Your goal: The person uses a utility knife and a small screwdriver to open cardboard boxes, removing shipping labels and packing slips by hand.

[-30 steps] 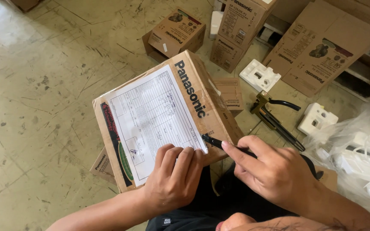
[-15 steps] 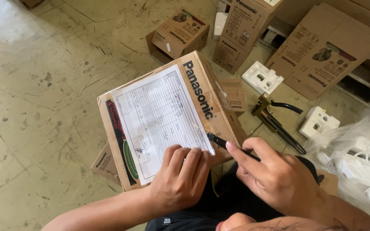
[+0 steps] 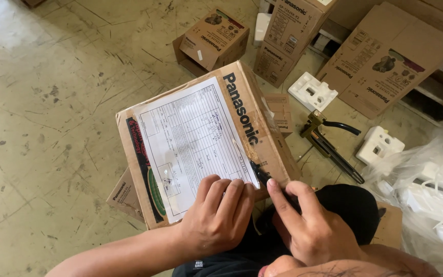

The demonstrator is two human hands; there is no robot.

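Observation:
A brown cardboard box (image 3: 267, 133) rests on my lap with a white printed form sheet (image 3: 190, 138) lying on its top face. My left hand (image 3: 219, 215) presses flat on the sheet's near edge, fingers spread over paper and box. My right hand (image 3: 308, 225) grips a black pen (image 3: 260, 172), its tip touching the box's surface at the sheet's lower right corner.
Several more cardboard boxes (image 3: 214, 38) stand on the scuffed concrete floor ahead and to the right. White foam inserts (image 3: 312, 92) and a metal strapping tool with a black handle (image 3: 329, 143) lie right of the box. Clear plastic bags with foam pieces (image 3: 431, 184) fill the far right.
The view has shifted slightly, so the box sits a bit further right and lower. My right hand with the pen has crept toward the sheet's corner. The left hand stays put.

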